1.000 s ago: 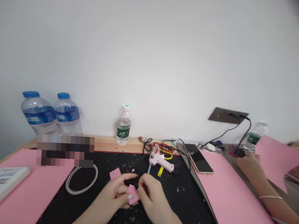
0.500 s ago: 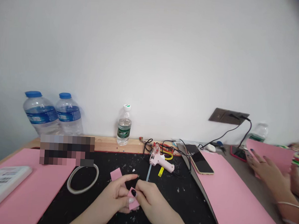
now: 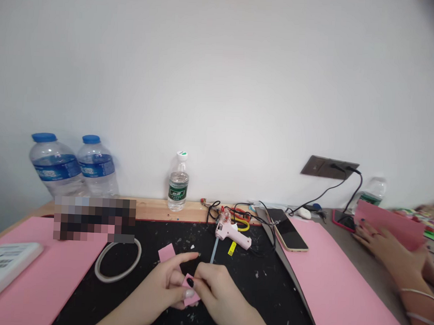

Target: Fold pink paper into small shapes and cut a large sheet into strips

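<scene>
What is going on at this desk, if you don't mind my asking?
A person is pinching a small pink foam piece between their left hand and right hand, above a black mat. A second pink foam piece lies on the mat nearby, and a pink glue gun rests beyond it. Off to the right, a co-worker's hand holds a larger pink sheet.

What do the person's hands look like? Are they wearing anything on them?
Both hands are bare, with no gloves, and no sleeves show on the arms. The left hand has a pale, shiny thumbnail. The right hand has a shiny black nail.
</scene>
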Demonstrator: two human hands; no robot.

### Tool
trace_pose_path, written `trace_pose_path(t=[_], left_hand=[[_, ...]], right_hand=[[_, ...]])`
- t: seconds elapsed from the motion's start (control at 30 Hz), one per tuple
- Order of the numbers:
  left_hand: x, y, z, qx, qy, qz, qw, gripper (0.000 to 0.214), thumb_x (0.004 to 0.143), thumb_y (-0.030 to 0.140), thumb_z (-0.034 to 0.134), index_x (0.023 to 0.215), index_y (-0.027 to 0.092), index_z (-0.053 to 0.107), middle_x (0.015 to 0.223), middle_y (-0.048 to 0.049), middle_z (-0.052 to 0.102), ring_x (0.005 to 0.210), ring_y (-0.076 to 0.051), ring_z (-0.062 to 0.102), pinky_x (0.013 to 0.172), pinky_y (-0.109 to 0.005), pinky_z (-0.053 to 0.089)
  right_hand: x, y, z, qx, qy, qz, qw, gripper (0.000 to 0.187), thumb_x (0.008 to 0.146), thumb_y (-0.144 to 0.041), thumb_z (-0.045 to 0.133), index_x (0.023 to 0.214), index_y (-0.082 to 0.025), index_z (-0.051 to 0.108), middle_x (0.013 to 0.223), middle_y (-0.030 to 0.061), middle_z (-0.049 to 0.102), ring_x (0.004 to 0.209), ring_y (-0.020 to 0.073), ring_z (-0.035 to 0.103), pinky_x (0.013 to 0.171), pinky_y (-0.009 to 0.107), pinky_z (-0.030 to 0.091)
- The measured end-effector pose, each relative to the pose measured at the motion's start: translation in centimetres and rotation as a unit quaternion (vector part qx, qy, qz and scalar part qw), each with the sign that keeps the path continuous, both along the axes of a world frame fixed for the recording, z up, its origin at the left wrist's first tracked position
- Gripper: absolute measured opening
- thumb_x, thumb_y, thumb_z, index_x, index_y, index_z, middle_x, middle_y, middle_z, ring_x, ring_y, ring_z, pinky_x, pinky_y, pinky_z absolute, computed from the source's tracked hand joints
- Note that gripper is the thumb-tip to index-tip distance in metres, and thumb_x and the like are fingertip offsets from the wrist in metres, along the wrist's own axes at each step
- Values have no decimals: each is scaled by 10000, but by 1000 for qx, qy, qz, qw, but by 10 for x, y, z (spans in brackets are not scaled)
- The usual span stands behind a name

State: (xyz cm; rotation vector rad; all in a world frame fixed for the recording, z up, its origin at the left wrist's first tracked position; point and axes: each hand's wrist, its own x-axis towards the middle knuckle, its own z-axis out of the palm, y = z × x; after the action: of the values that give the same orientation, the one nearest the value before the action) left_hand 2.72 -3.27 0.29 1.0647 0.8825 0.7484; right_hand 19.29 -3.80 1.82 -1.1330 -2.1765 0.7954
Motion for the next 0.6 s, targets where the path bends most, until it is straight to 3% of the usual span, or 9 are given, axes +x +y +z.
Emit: trace_pose_path(t=[0.2, 0.3, 0.4, 0.5, 0.6], left_hand=[[0, 2, -4, 27, -24, 41, 999, 529, 666, 154, 641, 1164, 177, 463, 506, 91, 570, 519, -85, 557, 540, -184, 424], [1, 3, -1, -7, -5, 67, 998, 572, 635, 290, 696, 1150, 198, 466, 733, 0, 691, 755, -167, 643, 632, -231, 460], [-1, 4, 5, -71, -13, 86, 994, 623, 629, 469, 661, 1162, 217, 460, 990, -82, 686, 873, -228, 650, 707, -294, 472], [-3, 4, 9, -127, -38, 80, 988, 633, 675, 558, 560, 1181, 193, 451, 946, -117, 700, 829, -251, 669, 718, -333, 474], [-3, 2, 13, -114, -38, 100, 988, 564, 674, 468, 612, 1145, 187, 483, 886, -82, 707, 812, -235, 669, 704, -312, 481]], right_hand=[[0, 3, 1, -9, 68, -56, 996, 136, 763, -67, 495, 701, -185, 468, 621, -48, 475, 547, 84, 428, 506, 179, 313], [0, 5, -2, 12, 117, -78, 990, 147, 757, -59, 520, 672, -175, 492, 729, -11, 566, 593, 91, 496, 537, 182, 367], [2, 6, -4, 44, 157, -99, 982, 145, 763, -65, 536, 667, -172, 530, 817, 24, 625, 670, 114, 574, 594, 194, 426], [3, 5, -3, 83, 172, -84, 978, 115, 755, -71, 567, 710, -175, 586, 861, 43, 657, 765, 141, 618, 686, 215, 464], [2, 4, 0, 91, 172, -48, 980, 130, 714, -51, 614, 754, -175, 622, 897, 53, 669, 824, 154, 629, 752, 224, 472]])
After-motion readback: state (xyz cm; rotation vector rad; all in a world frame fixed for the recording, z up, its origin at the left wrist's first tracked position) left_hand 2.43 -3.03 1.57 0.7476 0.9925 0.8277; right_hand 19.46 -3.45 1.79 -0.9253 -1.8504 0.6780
